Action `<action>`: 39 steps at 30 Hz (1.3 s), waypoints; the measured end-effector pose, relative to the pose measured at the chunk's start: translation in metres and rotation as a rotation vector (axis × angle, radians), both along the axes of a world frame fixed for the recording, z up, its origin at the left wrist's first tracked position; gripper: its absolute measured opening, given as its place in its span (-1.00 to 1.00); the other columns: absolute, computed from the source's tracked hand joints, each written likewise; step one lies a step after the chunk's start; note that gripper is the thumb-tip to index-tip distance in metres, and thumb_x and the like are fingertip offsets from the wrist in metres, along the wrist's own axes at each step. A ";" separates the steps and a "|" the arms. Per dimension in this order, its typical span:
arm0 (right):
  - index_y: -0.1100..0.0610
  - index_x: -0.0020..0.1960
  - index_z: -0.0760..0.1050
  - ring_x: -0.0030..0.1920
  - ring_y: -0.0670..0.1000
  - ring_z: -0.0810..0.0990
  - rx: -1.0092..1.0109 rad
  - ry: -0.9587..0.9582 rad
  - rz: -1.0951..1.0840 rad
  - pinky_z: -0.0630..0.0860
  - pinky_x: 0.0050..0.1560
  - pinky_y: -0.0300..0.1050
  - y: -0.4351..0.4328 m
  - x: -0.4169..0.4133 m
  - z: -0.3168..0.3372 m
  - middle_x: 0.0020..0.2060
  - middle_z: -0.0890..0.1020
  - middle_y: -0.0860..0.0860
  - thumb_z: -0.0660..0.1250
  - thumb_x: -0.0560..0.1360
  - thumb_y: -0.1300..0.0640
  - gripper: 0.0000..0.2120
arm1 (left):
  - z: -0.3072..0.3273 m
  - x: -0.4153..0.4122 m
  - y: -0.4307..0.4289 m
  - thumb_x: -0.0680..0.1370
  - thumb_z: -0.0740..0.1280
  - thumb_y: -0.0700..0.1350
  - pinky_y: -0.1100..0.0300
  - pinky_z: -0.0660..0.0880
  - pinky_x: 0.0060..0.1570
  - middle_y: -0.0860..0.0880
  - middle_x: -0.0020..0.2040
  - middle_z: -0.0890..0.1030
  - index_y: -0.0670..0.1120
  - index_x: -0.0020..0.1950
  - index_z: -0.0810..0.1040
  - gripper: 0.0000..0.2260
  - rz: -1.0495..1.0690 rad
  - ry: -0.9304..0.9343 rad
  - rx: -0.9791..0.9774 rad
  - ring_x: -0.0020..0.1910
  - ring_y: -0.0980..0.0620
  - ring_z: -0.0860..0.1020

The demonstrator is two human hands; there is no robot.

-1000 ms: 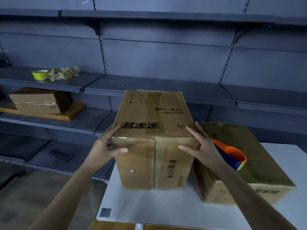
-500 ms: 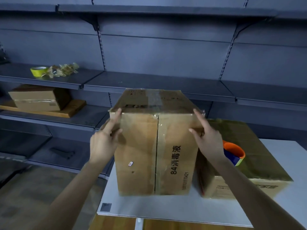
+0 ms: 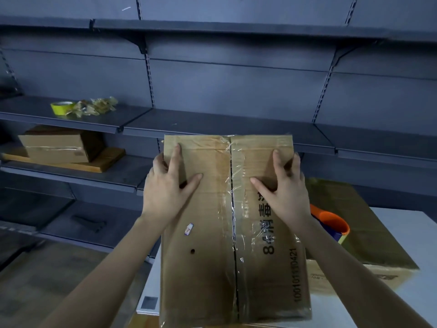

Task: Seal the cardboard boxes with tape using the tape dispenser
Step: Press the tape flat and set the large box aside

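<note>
Box point(image 3: 212, 256) just rolled toward me, seam face up now. Left hand point(image 3: 165, 188) and right hand point(image 3: 287, 188) both grip its far corners, so I reckon taping's next.

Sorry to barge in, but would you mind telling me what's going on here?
A person grips a box at the table, left hand and right hand curled round its side edges near the top. Clear tape runs along the centre seam of the face towards the camera. The orange and blue dispenser lies untouched on a second box to the right.
</note>
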State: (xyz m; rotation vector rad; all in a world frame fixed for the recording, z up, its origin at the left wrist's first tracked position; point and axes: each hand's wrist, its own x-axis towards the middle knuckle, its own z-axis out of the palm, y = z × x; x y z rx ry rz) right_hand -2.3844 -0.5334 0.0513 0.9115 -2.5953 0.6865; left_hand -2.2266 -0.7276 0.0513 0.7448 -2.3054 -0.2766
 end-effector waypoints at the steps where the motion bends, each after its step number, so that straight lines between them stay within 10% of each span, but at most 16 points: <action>1: -0.08 0.53 -0.13 0.39 0.34 0.19 0.012 0.020 0.001 0.34 0.28 0.20 0.000 0.002 -0.001 0.49 -0.08 0.22 0.14 0.42 -0.37 -0.17 | 0.000 -0.001 0.001 0.45 0.22 0.29 -0.10 0.41 0.14 -0.31 0.31 0.32 0.01 0.53 0.08 -0.26 0.008 -0.010 -0.009 0.18 -0.31 0.42; 11: -0.21 0.50 -0.09 0.27 0.31 0.29 0.000 0.009 -0.063 0.41 0.17 0.16 -0.014 -0.002 0.014 0.40 0.06 0.25 0.07 0.47 -0.35 -0.32 | 0.013 -0.016 0.007 0.50 0.11 0.31 -0.08 0.39 0.11 -0.31 0.25 0.29 0.20 0.51 0.01 -0.38 0.097 -0.125 -0.068 0.08 -0.28 0.43; 17: 0.14 0.46 0.22 0.48 0.30 -0.03 0.017 0.353 -0.052 -0.08 0.39 0.32 -0.031 -0.001 0.025 0.52 -0.05 0.16 -0.01 0.52 -0.29 -0.32 | 0.014 -0.030 0.012 0.53 0.10 0.22 -0.25 -0.12 0.40 -0.25 0.52 -0.03 -0.10 0.46 0.28 -0.41 0.083 -0.078 -0.373 0.49 -0.29 -0.05; 24: -0.16 0.50 -0.12 0.51 0.18 -0.19 0.260 0.263 0.172 -0.24 0.46 0.23 -0.052 -0.008 -0.013 0.53 -0.08 0.02 -0.13 0.57 -0.23 -0.46 | -0.010 -0.062 0.018 0.53 -0.26 0.23 -0.17 -0.25 0.43 -0.13 0.55 -0.10 0.04 0.51 -0.20 -0.42 -0.151 -0.421 -0.479 0.50 -0.18 -0.20; 29: -0.09 0.48 0.15 0.50 0.21 0.03 0.266 0.239 0.233 -0.04 0.45 0.30 -0.044 -0.004 -0.042 0.50 0.16 0.02 0.03 0.59 -0.11 -0.54 | -0.042 -0.057 0.023 0.52 -0.29 0.22 -0.15 -0.25 0.43 -0.05 0.55 -0.10 0.00 0.51 -0.20 -0.41 -0.166 -0.529 -0.445 0.51 -0.10 -0.21; 39: 0.00 0.52 -0.06 0.51 0.13 -0.21 0.418 0.266 0.334 -0.23 0.45 0.26 -0.026 0.001 -0.049 0.53 -0.06 0.04 -0.12 0.55 -0.23 -0.38 | -0.044 -0.038 0.028 0.50 -0.03 0.32 -0.23 0.20 0.36 -0.08 0.48 0.24 -0.06 0.46 0.27 -0.34 -0.322 -0.525 -0.503 0.47 -0.12 0.17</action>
